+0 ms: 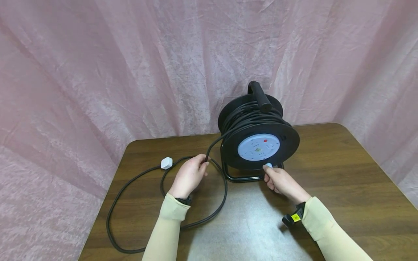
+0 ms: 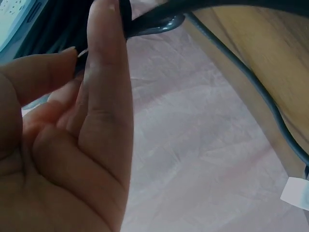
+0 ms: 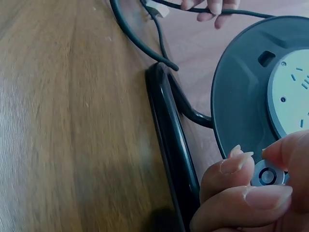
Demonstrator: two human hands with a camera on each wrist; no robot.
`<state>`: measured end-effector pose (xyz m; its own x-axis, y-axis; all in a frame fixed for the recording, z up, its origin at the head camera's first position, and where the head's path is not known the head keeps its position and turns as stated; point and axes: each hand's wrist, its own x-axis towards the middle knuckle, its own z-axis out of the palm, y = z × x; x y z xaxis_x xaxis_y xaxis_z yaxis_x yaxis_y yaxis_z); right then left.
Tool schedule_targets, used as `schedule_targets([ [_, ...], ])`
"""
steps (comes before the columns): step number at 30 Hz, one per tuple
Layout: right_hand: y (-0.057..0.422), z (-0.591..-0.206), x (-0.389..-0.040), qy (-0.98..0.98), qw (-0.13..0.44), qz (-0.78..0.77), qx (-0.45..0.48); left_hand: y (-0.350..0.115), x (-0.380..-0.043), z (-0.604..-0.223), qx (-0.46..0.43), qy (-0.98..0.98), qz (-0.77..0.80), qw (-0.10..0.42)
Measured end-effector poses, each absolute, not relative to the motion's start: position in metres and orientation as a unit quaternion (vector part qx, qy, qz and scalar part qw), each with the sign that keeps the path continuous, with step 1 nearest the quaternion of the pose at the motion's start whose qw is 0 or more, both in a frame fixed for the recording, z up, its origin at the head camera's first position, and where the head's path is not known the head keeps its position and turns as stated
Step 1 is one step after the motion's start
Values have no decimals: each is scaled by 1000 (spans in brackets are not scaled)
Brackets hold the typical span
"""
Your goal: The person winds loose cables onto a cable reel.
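A black cable reel (image 1: 287, 145) with a pale blue socket panel (image 1: 258, 147) stands near the back of the table. My left hand (image 1: 191, 173) pinches the black cable (image 1: 213, 143) where it runs off the drum, to the left of the reel. My right hand (image 1: 282, 181) grips the small pale knob (image 3: 268, 174) low on the reel's front disc, thumb and fingers around it. In the left wrist view, my thumb and fingers (image 2: 108, 72) meet at the cable beside the drum.
Loose cable loops across the left of the wooden table (image 1: 343, 174), ending at a white plug (image 1: 166, 163). The reel has a black tube stand (image 3: 171, 140) and a carry handle (image 1: 260, 97). A pink curtain (image 1: 163, 65) hangs close behind.
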<state>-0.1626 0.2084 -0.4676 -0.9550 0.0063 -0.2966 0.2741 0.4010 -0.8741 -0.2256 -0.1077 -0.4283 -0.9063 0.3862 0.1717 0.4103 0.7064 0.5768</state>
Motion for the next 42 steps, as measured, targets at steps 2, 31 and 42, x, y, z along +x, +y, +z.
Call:
schedule_targets([
  [2,205,-469,-163,825,128,-544,84,-108,-226,-431,-221,-926,-306,10],
  [31,167,-474,-169,818,135,-551,93,-101,-225,-439,-232,-932,-275,34],
  [42,158,-471,-169,824,141,-542,82,-101,-224,-439,-237,-936,-259,27],
])
